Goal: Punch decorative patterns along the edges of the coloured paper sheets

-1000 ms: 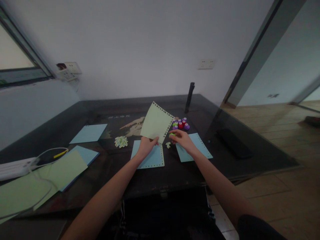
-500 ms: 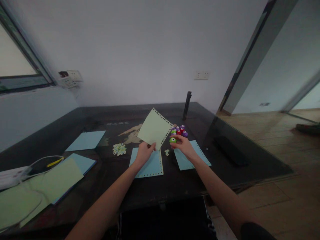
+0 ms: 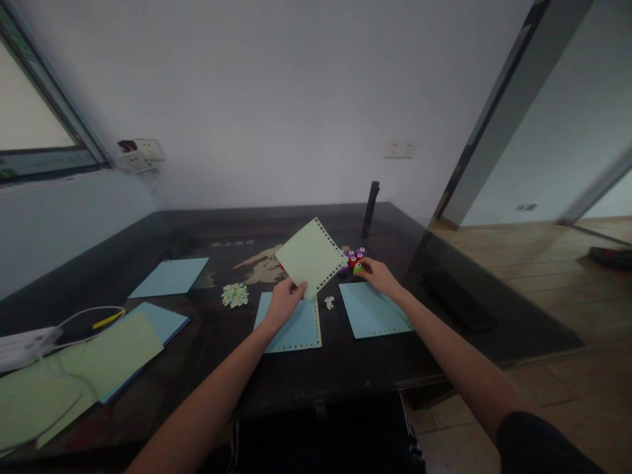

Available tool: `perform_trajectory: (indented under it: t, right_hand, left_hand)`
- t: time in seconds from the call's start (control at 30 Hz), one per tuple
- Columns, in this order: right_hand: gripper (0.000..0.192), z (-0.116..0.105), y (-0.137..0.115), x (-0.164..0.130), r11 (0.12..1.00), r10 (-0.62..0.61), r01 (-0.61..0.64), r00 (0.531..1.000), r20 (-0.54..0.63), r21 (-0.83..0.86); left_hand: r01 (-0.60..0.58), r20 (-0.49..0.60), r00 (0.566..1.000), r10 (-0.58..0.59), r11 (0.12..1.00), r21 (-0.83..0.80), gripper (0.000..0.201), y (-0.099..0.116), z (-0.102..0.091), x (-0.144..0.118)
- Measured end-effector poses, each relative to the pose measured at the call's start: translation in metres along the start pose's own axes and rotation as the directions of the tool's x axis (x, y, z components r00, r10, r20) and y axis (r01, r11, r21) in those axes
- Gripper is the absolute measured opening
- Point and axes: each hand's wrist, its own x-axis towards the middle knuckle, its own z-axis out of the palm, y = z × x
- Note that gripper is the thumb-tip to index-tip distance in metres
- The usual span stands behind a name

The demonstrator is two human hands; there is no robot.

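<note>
My left hand point(image 3: 286, 303) pinches the lower corner of a pale green paper sheet point(image 3: 309, 257), holding it tilted above the table. Small holes run along the sheet's right-hand edges. In my right hand point(image 3: 378, 275) is a small green craft punch point(image 3: 359, 268), gripped by the fingertips beside several purple and red punches point(image 3: 352, 259). The sheet's right corner hides part of that group. Beneath my left hand lies a blue sheet point(image 3: 291, 332) with holed edges, and another blue sheet point(image 3: 372, 313) lies below my right hand.
Paper bits form a pile point(image 3: 235, 295) at left, with a smaller pile point(image 3: 329, 302) between the blue sheets. More paper point(image 3: 113, 349), a white cable and a yellow pen point(image 3: 108, 320) lie far left. A black upright object point(image 3: 369, 209) stands behind; a dark flat object point(image 3: 459, 303) lies right.
My right hand has moved right and slightly back with the green craft punch, away from the sheet's edge. The held sheet has shifted slightly right, still in my left hand.
</note>
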Motion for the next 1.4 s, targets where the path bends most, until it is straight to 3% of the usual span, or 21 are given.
perform_trajectory:
  t: [0.2,0.4,0.6,0.7,0.8,0.87,1.03,1.23,1.4]
  right_hand:
    - [0.020,0.007,0.013,0.012,0.996,-0.060,0.063,0.997,0.040,-0.063]
    - [0.023,0.002,0.018,0.016,0.998,-0.067,0.067,0.996,0.058,0.006]
    - [0.023,-0.008,-0.002,0.008,0.988,-0.044,0.052,0.998,-0.053,0.148]
    - [0.021,-0.013,-0.024,0.002,0.929,0.000,0.001,1.000,-0.001,0.371]
    - [0.032,-0.015,-0.044,-0.004,0.787,0.094,-0.171,0.983,0.160,0.593]
    - [0.030,-0.015,-0.053,-0.008,0.724,0.099,-0.214,0.973,0.209,0.656]
    - [0.026,-0.014,-0.056,-0.015,0.699,0.098,-0.192,0.980,0.173,0.689]
    - [0.026,-0.015,-0.055,-0.026,0.668,0.162,-0.250,0.968,0.191,0.700]
    - [0.026,-0.019,-0.054,-0.036,0.686,0.181,-0.239,0.971,0.157,0.688]
  left_hand:
    - [0.016,0.050,0.999,-0.010,0.993,-0.121,0.028,-0.005,0.002,0.000]
    - [0.049,0.064,0.997,-0.037,0.978,-0.205,0.028,0.001,0.001,-0.001]
    - [0.064,0.075,0.996,-0.049,0.974,-0.216,0.032,0.005,-0.001,-0.001]
    - [0.061,0.095,0.995,-0.040,0.974,-0.219,0.032,0.005,-0.002,-0.001]
    - [0.059,0.132,0.991,-0.030,0.973,-0.222,0.031,0.003,-0.001,-0.002]
    - [0.056,0.168,0.986,-0.017,0.972,-0.229,0.031,0.002,0.000,-0.002]
    - [0.036,0.247,0.969,0.015,0.979,-0.201,0.032,-0.002,0.001,-0.002]
    - [-0.026,0.125,0.991,0.039,0.994,-0.102,0.031,0.002,-0.002,0.001]
    - [0.016,0.141,0.990,0.010,0.983,-0.183,0.023,0.013,0.002,-0.002]
